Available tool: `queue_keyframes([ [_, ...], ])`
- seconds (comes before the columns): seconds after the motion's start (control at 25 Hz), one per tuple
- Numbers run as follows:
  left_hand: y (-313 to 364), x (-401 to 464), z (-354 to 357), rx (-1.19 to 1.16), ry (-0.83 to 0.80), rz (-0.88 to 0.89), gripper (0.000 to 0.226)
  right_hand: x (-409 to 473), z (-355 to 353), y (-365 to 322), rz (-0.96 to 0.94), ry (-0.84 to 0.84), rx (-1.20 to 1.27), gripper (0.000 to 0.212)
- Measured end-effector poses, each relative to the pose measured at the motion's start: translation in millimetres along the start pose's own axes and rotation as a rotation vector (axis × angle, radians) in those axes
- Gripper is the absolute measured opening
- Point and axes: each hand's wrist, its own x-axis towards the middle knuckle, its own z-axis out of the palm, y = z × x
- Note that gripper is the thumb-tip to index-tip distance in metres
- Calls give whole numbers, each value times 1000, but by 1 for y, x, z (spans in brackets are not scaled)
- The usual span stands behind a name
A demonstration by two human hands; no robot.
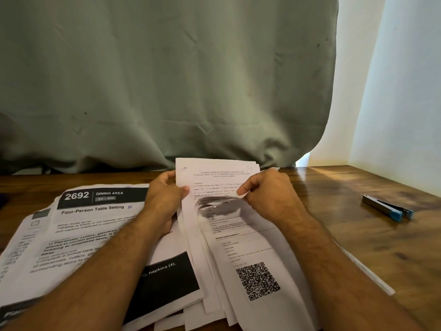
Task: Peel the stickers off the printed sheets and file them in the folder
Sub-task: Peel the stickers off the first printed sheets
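The left hand pinches the left edge of the top printed sheet, thumb on its face, and the right hand pinches a curling flap of paper at the sheet's middle, seemingly the sticker coming away. To do this well, the left should keep the sheet taut while the right draws the flap low and slow, back along itself, so neither layer tears. The sheet stands over a loose pile of sheets near the middle of the wooden table, reaching its near edge; one shows a QR code. A creased "Four-Person Table Setting" page lies toward the left edge. No folder is visible. A blue-tipped stapler-like tool rests near the right edge. A grey-green curtain hangs behind the far edge, with a pale wall at the right.
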Motion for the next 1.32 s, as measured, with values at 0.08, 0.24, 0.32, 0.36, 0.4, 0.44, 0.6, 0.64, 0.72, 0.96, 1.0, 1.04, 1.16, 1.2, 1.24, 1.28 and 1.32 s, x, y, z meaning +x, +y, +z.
queue_keyframes([
  [0.08,-1,0,-1,18,17,-24,31,0,-4,2,20,20,-14,31],
  [0.24,-1,-1,-2,41,9,-54,26,1,-4,3,12,31,4,23],
  [0.32,0,-2,-3,45,9,-64,26,1,-2,2,-17,32,24,24],
  [0.36,0,-3,-3,38,-1,-72,27,1,-1,2,-40,46,39,24],
  [0.4,1,-3,-4,28,-21,-77,28,1,-1,1,-70,68,61,24],
  [0.44,2,-4,-5,15,-53,-80,30,1,-1,0,-102,94,91,22],
  [0.6,5,-7,-6,-1,-161,-88,36,-1,7,-6,-199,139,165,22],
  [0.64,5,-7,-6,-1,-182,-93,37,-2,10,-7,-207,129,155,25],
  [0.72,5,-5,-6,0,-222,-106,38,-1,13,-5,-199,102,135,36],
  [0.96,5,-8,-5,76,-299,-128,33,-2,15,-2,-191,-5,91,38],
  [1.0,5,-7,-4,74,-306,-141,35,-1,14,-1,-195,-5,73,33],
  [1.04,4,-6,-5,52,-316,-158,38,0,14,-1,-200,3,55,28],
  [1.16,3,-1,-10,-101,-323,-207,36,2,13,1,-185,14,28,23],
  [1.2,4,0,-12,-148,-302,-211,33,2,13,2,-179,13,20,23],
  [1.24,4,1,-13,-176,-273,-211,30,2,13,3,-177,14,9,23],
  [1.28,5,1,-13,-183,-244,-211,28,2,13,3,-178,19,-2,23],
  [1.32,4,1,-12,-173,-220,-206,27,3,12,3,-178,30,-2,23],
])
